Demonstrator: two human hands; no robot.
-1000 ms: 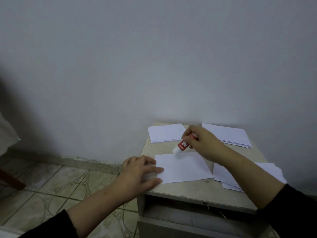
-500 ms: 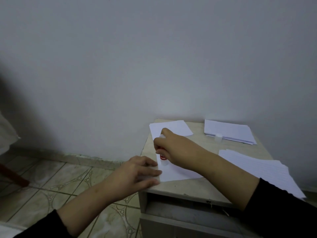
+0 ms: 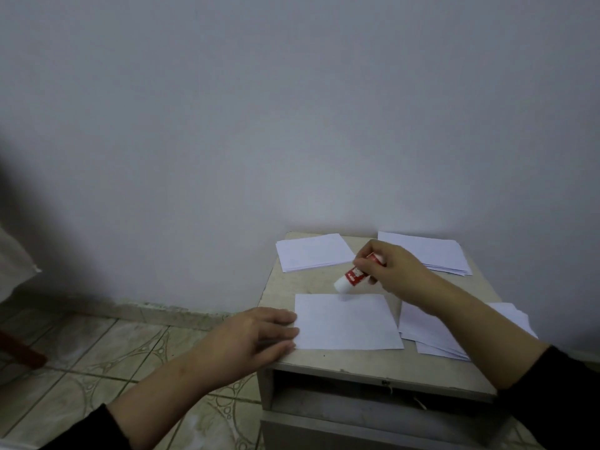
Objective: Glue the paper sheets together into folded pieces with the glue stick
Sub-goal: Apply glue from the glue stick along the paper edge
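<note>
Right hand (image 3: 394,271) swung back to sheet's (image 3: 347,323) far edge, pinching glue stick (image 3: 352,277); left hand (image 3: 259,336) flat, pinning sheet. Another glue pass likely.

Glue stick (image 3: 354,276): red label with white markings, too blurred to read; no brand or wording can be made out. Lies at 12 o'clock of the single sheet (image 3: 347,321). Sheet: blank, no print visible. No other text, numbers or signs are legible.
</note>
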